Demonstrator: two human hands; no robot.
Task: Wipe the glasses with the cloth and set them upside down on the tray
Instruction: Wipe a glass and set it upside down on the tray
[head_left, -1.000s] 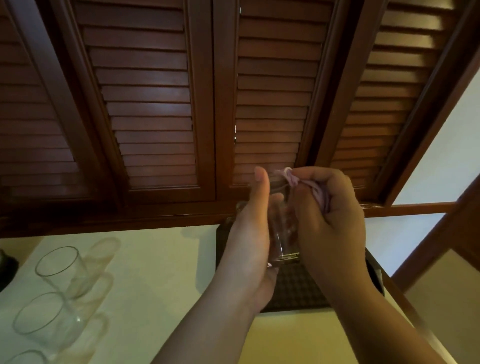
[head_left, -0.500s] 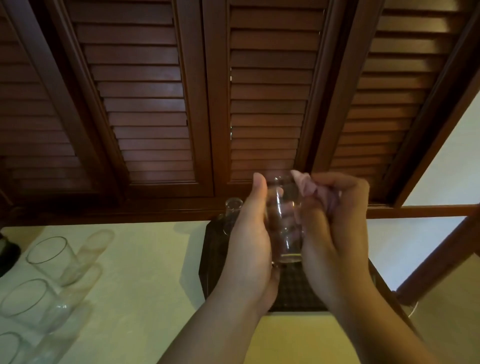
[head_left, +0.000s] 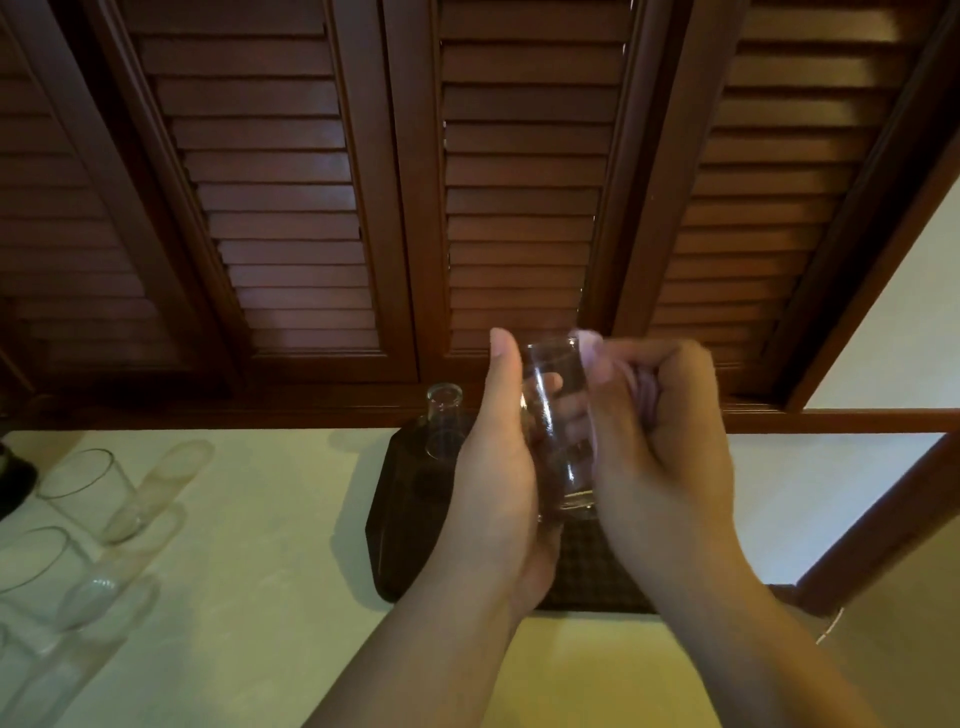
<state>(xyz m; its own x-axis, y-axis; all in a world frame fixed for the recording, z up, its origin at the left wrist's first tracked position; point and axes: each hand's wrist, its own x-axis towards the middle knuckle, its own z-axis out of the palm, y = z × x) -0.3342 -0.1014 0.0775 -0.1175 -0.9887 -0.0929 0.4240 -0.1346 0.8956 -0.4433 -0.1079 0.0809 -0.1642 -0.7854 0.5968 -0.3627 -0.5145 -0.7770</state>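
Note:
My left hand (head_left: 498, 467) grips a clear tumbler (head_left: 558, 415) upright above the dark woven tray (head_left: 410, 519). My right hand (head_left: 660, 447) holds a pink cloth (head_left: 644, 387) bunched in its fingers and presses it against the glass near the rim. Another glass (head_left: 443, 423) stands on the tray's far left corner; whether it is upside down I cannot tell. Three more clear glasses (head_left: 85, 488) stand on the pale counter at the left, mouths up.
Dark wooden louvred doors (head_left: 311, 208) rise behind the pale counter (head_left: 249, 545). A dark object (head_left: 13, 483) sits at the left edge. A wooden rail (head_left: 883, 519) borders the counter on the right.
The view has tilted slightly, so the counter glasses slid left and down. My right hand has shifted the cloth along the glass rim; my left hand keeps its hold.

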